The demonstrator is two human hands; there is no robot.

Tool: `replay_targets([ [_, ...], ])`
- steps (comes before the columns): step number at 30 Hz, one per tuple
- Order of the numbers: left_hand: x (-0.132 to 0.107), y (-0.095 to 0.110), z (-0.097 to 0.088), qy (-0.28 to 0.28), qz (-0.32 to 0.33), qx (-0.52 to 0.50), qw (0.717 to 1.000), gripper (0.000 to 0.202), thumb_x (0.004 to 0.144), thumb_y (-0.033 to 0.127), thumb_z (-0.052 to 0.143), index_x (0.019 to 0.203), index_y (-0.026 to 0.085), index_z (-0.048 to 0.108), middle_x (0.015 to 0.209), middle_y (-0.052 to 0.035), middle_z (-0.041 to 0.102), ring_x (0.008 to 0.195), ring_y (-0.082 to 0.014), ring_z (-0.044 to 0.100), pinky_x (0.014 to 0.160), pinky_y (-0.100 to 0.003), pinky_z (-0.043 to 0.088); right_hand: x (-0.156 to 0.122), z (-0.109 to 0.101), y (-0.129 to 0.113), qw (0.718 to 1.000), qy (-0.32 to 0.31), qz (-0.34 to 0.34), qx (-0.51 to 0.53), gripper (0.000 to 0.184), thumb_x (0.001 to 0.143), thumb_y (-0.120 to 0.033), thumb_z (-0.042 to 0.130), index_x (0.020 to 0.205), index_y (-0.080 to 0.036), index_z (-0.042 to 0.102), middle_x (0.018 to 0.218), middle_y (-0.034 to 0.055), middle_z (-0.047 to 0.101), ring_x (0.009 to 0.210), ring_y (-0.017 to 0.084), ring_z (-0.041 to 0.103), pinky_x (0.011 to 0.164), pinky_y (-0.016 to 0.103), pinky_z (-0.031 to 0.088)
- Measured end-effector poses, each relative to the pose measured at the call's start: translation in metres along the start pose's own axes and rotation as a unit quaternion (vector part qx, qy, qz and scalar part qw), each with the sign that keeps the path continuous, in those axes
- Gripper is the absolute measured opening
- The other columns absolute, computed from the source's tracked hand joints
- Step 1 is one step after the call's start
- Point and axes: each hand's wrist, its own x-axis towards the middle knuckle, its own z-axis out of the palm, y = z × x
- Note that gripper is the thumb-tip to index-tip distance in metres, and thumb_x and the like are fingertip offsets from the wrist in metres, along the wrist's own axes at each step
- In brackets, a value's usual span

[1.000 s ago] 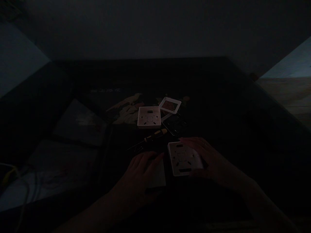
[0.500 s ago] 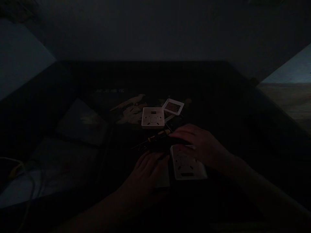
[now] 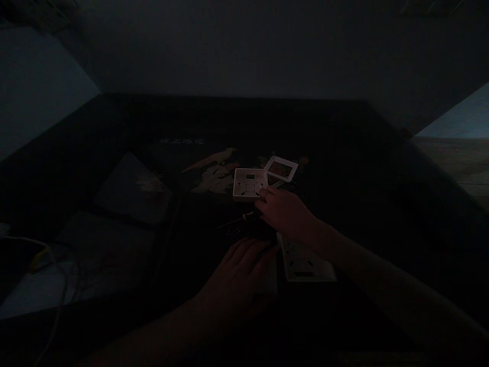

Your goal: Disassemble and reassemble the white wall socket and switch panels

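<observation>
The scene is very dark. My left hand (image 3: 246, 265) is closed over a pale flat panel (image 3: 270, 283), most of it hidden below the fingers. My right hand (image 3: 284, 210) reaches forward with bent, parted fingers; the fingertips overlap the near right corner of a white square wall box (image 3: 250, 184), and contact is unclear. A screwdriver (image 3: 246, 217) lies just below that hand, its handle partly covered. A second white wall box (image 3: 305, 265) sits under my right forearm, beside my left hand.
A white square frame (image 3: 281, 168) lies behind the first box, at its right. Small dark pieces (image 3: 234, 231) lie near the screwdriver's shaft. The dark tabletop (image 3: 198, 114) has a bird picture (image 3: 214, 158). A pale cable (image 3: 63, 280) hangs at the left.
My right hand has moved forward and left, away from the nearer wall box to the farther one, and now covers much of the screwdriver handle. My left hand stays on the panel. The view has shifted slightly.
</observation>
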Motion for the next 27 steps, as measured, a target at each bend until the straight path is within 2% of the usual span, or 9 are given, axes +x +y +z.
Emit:
replay_targets([
  [3, 0.0, -0.002, 0.002, 0.002, 0.009, 0.005, 1.0, 0.083, 0.079, 0.029, 0.076, 0.147, 0.013, 0.032, 0.145, -0.0204, 0.05, 0.135, -0.0376, 0.045, 0.11, -0.06, 0.04, -0.008, -0.01, 0.005, 1.0, 0.027, 0.01, 0.009, 0.015, 0.087, -0.012, 0.065, 0.101, -0.012, 0.071, 0.115, 0.0186, 0.07, 0.109, 0.031, 0.064, 0.083, 0.041, 0.056],
  [6, 0.001, -0.006, 0.006, 0.001, 0.016, 0.01, 1.0, 0.096, 0.075, 0.041, 0.08, 0.149, 0.012, 0.028, 0.147, -0.0215, 0.048, 0.136, -0.0387, 0.044, 0.112, -0.061, 0.037, -0.028, -0.021, 0.016, 0.997, 0.061, 0.039, 0.033, 0.021, 0.086, -0.017, 0.067, 0.106, -0.014, 0.066, 0.118, 0.0171, 0.068, 0.112, 0.033, 0.062, 0.088, 0.045, 0.055],
  [9, 0.0, -0.008, 0.011, -0.001, 0.017, 0.022, 1.0, 0.109, 0.068, 0.052, 0.083, 0.151, 0.014, 0.024, 0.147, -0.0211, 0.048, 0.135, -0.0402, 0.045, 0.112, -0.063, 0.035, -0.059, -0.024, 0.026, 0.974, 0.108, 0.088, 0.176, 0.02, 0.086, -0.018, 0.065, 0.105, -0.02, 0.061, 0.105, 0.0073, 0.072, 0.094, 0.023, 0.069, 0.077, 0.035, 0.057],
  [13, -0.003, -0.009, 0.013, 0.001, 0.008, 0.032, 0.999, 0.105, 0.07, 0.04, 0.084, 0.151, 0.018, 0.02, 0.143, -0.0193, 0.051, 0.131, -0.0396, 0.048, 0.11, -0.063, 0.038, -0.096, -0.017, 0.027, 0.918, 0.119, 0.178, 0.334, 0.016, 0.084, -0.023, 0.066, 0.1, -0.023, 0.062, 0.083, 0.0, 0.072, 0.068, 0.016, 0.069, 0.057, 0.025, 0.052],
  [15, -0.004, -0.009, 0.011, 0.005, -0.003, 0.017, 1.0, 0.103, 0.072, 0.032, 0.082, 0.151, 0.02, 0.018, 0.143, -0.0183, 0.05, 0.13, -0.039, 0.049, 0.107, -0.061, 0.042, -0.107, -0.013, 0.025, 0.885, 0.147, 0.213, 0.386, 0.017, 0.083, -0.026, 0.069, 0.1, -0.024, 0.064, 0.084, 0.0001, 0.073, 0.068, 0.016, 0.069, 0.055, 0.024, 0.052],
  [18, -0.003, -0.011, 0.007, 0.012, -0.028, -0.013, 0.999, 0.102, 0.072, 0.026, 0.08, 0.152, 0.024, 0.016, 0.143, -0.0173, 0.048, 0.129, -0.0379, 0.048, 0.102, -0.058, 0.047, -0.113, -0.012, 0.023, 0.837, 0.203, 0.254, 0.441, 0.015, 0.079, -0.026, 0.074, 0.093, -0.025, 0.068, 0.085, 0.0001, 0.074, 0.071, 0.017, 0.07, 0.059, 0.025, 0.055],
  [22, -0.003, -0.014, 0.006, 0.019, -0.054, -0.038, 0.998, 0.102, 0.073, 0.025, 0.078, 0.153, 0.028, 0.014, 0.143, -0.0159, 0.045, 0.129, -0.0374, 0.048, 0.101, -0.056, 0.049, -0.116, -0.012, 0.024, 0.748, 0.259, 0.311, 0.527, 0.014, 0.074, -0.028, 0.078, 0.084, -0.025, 0.069, 0.074, -0.0012, 0.07, 0.058, 0.015, 0.066, 0.047, 0.024, 0.051],
  [25, -0.004, -0.016, 0.01, 0.021, -0.066, -0.063, 0.996, 0.103, 0.073, 0.027, 0.079, 0.154, 0.029, 0.015, 0.145, -0.0151, 0.043, 0.131, -0.0372, 0.045, 0.103, -0.057, 0.047, -0.118, -0.009, 0.023, 0.676, 0.276, 0.316, 0.606, 0.017, 0.078, -0.038, 0.077, 0.088, -0.027, 0.069, 0.067, -0.0029, 0.066, 0.052, 0.015, 0.062, 0.043, 0.025, 0.05],
  [27, -0.005, -0.017, 0.012, 0.019, -0.068, -0.079, 0.994, 0.103, 0.072, 0.026, 0.079, 0.153, 0.03, 0.016, 0.146, -0.0149, 0.041, 0.133, -0.0371, 0.043, 0.105, -0.058, 0.046, -0.12, -0.007, 0.021, 0.649, 0.278, 0.311, 0.636, 0.02, 0.081, -0.044, 0.074, 0.09, -0.029, 0.067, 0.067, -0.0029, 0.065, 0.051, 0.016, 0.062, 0.043, 0.027, 0.051],
])
